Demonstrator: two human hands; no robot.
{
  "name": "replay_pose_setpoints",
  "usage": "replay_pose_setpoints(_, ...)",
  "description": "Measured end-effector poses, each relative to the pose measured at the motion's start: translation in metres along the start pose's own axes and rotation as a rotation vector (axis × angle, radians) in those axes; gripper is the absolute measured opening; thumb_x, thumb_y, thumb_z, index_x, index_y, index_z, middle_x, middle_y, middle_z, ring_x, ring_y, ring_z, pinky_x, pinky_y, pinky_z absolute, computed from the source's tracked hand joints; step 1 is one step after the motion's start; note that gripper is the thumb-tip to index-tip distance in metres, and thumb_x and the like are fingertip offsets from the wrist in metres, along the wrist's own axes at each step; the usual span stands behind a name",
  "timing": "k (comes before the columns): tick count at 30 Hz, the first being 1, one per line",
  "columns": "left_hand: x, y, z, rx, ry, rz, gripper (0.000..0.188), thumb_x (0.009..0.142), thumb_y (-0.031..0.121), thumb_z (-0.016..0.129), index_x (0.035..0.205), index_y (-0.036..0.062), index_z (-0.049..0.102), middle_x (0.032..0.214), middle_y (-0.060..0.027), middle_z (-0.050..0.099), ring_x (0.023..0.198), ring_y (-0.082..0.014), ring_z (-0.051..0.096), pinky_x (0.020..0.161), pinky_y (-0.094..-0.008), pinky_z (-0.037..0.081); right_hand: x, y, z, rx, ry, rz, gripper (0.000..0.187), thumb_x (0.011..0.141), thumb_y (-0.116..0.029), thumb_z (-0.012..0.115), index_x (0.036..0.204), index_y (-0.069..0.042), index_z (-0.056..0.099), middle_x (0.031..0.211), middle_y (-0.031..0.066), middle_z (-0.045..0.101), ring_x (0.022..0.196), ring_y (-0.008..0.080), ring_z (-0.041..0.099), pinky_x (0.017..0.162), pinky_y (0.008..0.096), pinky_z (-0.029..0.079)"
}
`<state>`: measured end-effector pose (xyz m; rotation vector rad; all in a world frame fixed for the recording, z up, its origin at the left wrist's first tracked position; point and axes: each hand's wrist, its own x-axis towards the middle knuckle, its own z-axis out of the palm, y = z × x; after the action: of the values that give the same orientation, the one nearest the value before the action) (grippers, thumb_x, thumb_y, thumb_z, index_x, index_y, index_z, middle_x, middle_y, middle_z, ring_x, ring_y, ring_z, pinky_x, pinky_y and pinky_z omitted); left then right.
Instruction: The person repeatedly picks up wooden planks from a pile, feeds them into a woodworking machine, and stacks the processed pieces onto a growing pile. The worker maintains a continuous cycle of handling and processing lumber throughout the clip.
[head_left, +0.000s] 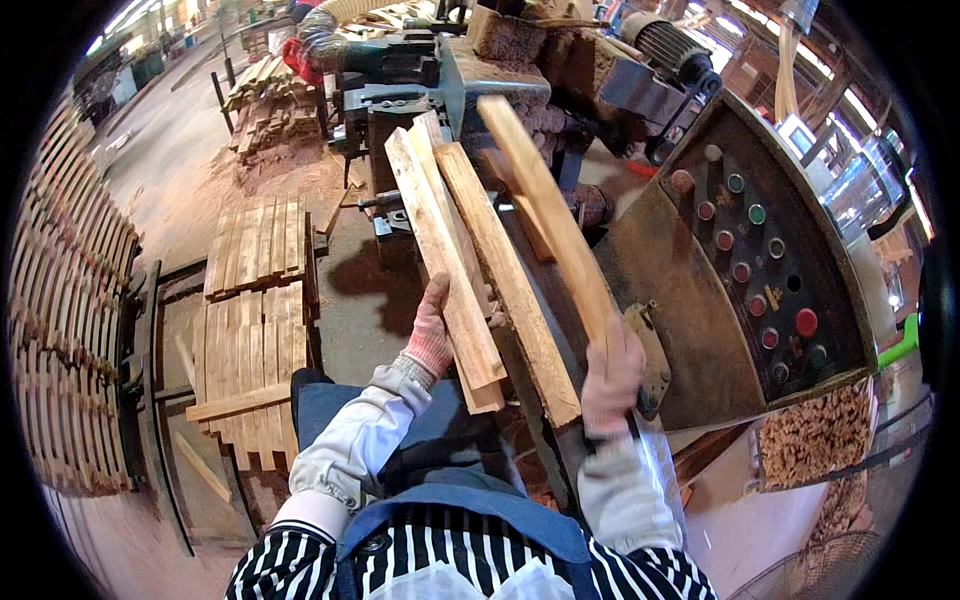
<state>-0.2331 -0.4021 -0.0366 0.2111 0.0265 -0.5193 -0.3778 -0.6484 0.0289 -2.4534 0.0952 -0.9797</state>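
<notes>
My left hand (430,328), in a pinkish glove, is closed around wooden strips (432,225); at least two lie together there, pointing away from me. In my right hand (612,385), blurred by motion, is another wooden strip (548,205), which slants up and away to the left. Between the two hands a rough-edged wooden strip (508,285) lies along the machine's narrow bed. Part of a further piece of wood (533,228) shows behind the right-hand strip. The fingers under the left-hand strips are mostly hidden.
The woodworking machine (490,80) stands ahead, with a motor (672,45) behind it. To the right is a slanted control panel (735,290) with several buttons, above a heap of wood chips (815,440). Stacked strips (255,330) and a tall stack of wood (75,320) stand left.
</notes>
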Motion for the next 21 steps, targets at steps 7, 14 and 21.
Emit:
replay_pose_setpoints(7, 0.001, -0.005, -0.003, -0.025, -0.037, -0.053, 0.077, 0.089, 0.047, 0.070, 0.141, -0.0029, 0.044, 0.130, -0.0260, 0.059, 0.117, -0.0428, 0.061, 0.101, -0.0600, 0.052, -0.102, -0.048, -0.119, -0.539, -0.195, 0.029, 0.040, 0.075, -0.014, 0.074, 0.114, -0.008, 0.071, 0.106, 0.0194, 0.065, 0.089, 0.0396, 0.062, 0.074, 0.0481, 0.051)
replay_pose_setpoints(14, -0.002, -0.006, 0.007, -0.072, -0.028, -0.082, 0.085, 0.082, 0.051, 0.077, 0.131, -0.0117, 0.047, 0.111, -0.0260, 0.064, 0.101, -0.0421, 0.067, 0.088, -0.0595, 0.059, -0.051, -0.014, -0.082, -0.601, -0.359, -0.017, 0.026, 0.083, -0.027, 0.070, 0.105, -0.013, 0.070, 0.085, 0.0117, 0.060, 0.075, 0.0329, 0.063, 0.065, 0.0463, 0.050)
replay_pose_setpoints(21, -0.007, -0.001, 0.014, -0.028, -0.120, -0.090, 0.083, 0.084, 0.049, 0.077, 0.132, -0.0102, 0.046, 0.114, -0.0273, 0.062, 0.102, -0.0436, 0.064, 0.092, -0.0582, 0.055, 0.065, 0.002, 0.046, -0.568, -0.330, -0.168, 0.018, 0.086, -0.029, 0.069, 0.095, -0.014, 0.066, 0.088, 0.0108, 0.061, 0.078, 0.0331, 0.067, 0.066, 0.0478, 0.053)
